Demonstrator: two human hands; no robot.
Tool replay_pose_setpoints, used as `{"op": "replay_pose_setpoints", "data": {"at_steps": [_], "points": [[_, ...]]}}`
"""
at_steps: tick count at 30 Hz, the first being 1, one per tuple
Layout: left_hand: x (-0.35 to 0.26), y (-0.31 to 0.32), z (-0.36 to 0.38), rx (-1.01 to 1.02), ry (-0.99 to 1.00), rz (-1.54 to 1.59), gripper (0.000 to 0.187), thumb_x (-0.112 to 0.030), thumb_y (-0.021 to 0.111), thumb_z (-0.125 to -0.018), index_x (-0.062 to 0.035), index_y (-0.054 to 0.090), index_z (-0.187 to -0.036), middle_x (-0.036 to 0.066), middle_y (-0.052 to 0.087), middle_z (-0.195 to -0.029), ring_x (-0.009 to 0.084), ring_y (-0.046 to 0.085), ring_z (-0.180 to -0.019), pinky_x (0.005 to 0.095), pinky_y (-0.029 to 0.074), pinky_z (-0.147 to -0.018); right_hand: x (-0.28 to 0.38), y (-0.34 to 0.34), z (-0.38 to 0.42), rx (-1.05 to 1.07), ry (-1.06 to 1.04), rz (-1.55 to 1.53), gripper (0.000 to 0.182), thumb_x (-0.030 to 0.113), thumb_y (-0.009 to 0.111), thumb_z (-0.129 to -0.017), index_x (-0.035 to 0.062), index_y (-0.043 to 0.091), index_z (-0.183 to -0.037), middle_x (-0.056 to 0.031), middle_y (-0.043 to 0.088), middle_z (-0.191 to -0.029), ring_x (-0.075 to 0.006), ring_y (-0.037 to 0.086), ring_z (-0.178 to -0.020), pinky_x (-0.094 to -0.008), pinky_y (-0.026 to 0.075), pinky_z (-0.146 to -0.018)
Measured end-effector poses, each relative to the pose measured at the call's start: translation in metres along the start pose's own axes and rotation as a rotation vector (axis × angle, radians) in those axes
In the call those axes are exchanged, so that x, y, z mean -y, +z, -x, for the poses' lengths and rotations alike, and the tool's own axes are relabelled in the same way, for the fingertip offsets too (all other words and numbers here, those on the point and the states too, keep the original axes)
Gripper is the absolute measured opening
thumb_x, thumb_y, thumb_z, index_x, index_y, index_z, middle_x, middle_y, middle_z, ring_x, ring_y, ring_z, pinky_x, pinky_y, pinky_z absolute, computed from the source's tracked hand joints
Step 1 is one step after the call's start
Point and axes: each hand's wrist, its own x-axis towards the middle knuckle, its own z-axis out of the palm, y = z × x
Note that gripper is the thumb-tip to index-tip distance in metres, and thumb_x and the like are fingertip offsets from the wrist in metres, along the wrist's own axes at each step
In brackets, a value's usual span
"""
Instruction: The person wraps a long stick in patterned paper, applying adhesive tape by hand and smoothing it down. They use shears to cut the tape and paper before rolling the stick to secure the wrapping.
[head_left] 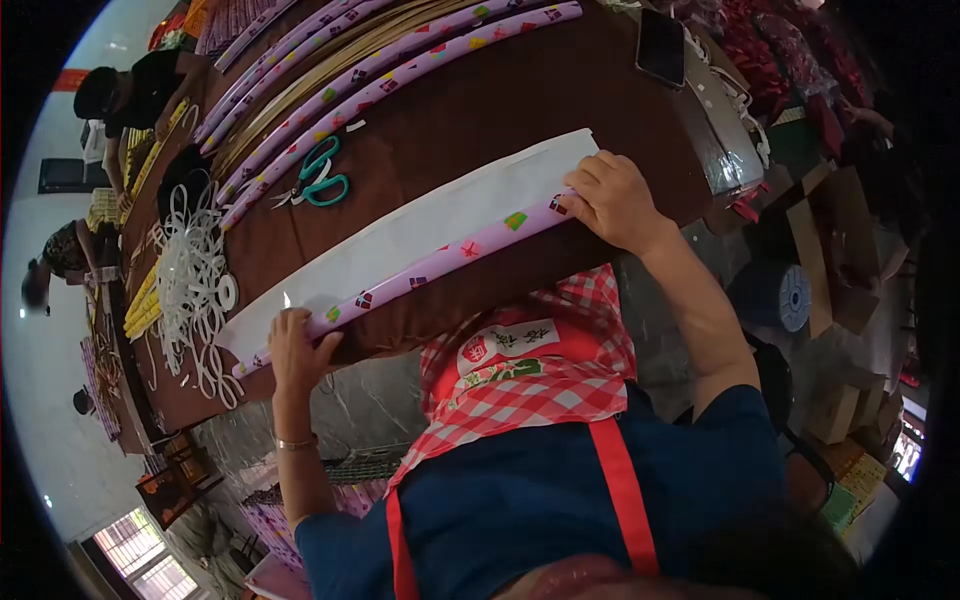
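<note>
A sheet of wrapping paper (430, 219) lies white side up across the brown-covered table, its near edge rolled into a long tube. The tube (440, 262) shows a lilac outside printed with small coloured gift shapes. My left hand (292, 352) grips the tube near its left end, fingers over the top and thumb on the near side. Around the right end, my right hand (615, 200) has its fingers curled over the roll and the paper's edge. Teal-handled scissors (322, 180) rest beyond the paper.
Finished-looking lilac rolls (400, 75) and thin tan sticks (300, 85) lie at the back. White bands (195, 280) are heaped at left, a phone (661, 48) at the far right. Cardboard boxes (845, 245) stand right of the table; other people (150, 88) are at the left.
</note>
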Motion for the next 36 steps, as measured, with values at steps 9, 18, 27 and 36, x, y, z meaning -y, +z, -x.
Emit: {"op": "replay_pose_setpoints", "data": {"at_steps": [9, 18, 27, 36], "points": [[-0.179, 0.049, -0.111, -0.044, 0.410, 0.245, 0.039, -0.031, 0.074, -0.076, -0.0080, 0.062, -0.105, 0.008, 0.057, -0.115, 0.0302, 0.053, -0.108, 0.0435, 0.043, -0.087, 0.002, -0.003, -0.001, 0.053, 0.029, 0.023, 0.026, 0.034, 0.067, -0.084, 0.0084, 0.063, -0.080, -0.0059, 0.057, -0.082, -0.0251, 0.055, -0.081, -0.0386, 0.043, -0.070], [-0.228, 0.062, -0.150, -0.139, 0.589, 0.220, 0.048, -0.041, 0.072, -0.078, -0.0079, 0.059, -0.111, 0.014, 0.052, -0.129, 0.0330, 0.049, -0.114, 0.0482, 0.039, -0.090, 0.002, -0.003, 0.003, 0.028, 0.042, 0.002, 0.022, 0.028, 0.067, -0.082, 0.0071, 0.061, -0.084, -0.0069, 0.056, -0.091, -0.0274, 0.053, -0.090, -0.0411, 0.042, -0.081], [-0.242, 0.067, -0.168, -0.178, 0.547, 0.345, 0.031, -0.030, 0.071, -0.080, -0.0079, 0.063, -0.101, 0.011, 0.060, -0.112, 0.0294, 0.056, -0.102, 0.0437, 0.044, -0.082, -0.009, -0.011, 0.020, -0.054, 0.191, 0.072, 0.022, 0.028, 0.068, -0.083, 0.0086, 0.063, -0.090, -0.0079, 0.055, -0.094, -0.0284, 0.052, -0.094, -0.0412, 0.042, -0.083], [-0.306, 0.094, -0.249, -0.078, 0.495, 0.484, 0.011, -0.012, 0.066, -0.082, -0.0030, 0.066, -0.088, 0.015, 0.065, -0.088, 0.0342, 0.063, -0.080, 0.0427, 0.051, -0.072, -0.008, -0.013, 0.019, -0.052, 0.196, 0.099, 0.024, 0.030, 0.068, -0.082, 0.0081, 0.063, -0.089, -0.0083, 0.054, -0.094, -0.0283, 0.051, -0.095, -0.0407, 0.041, -0.084]]}}
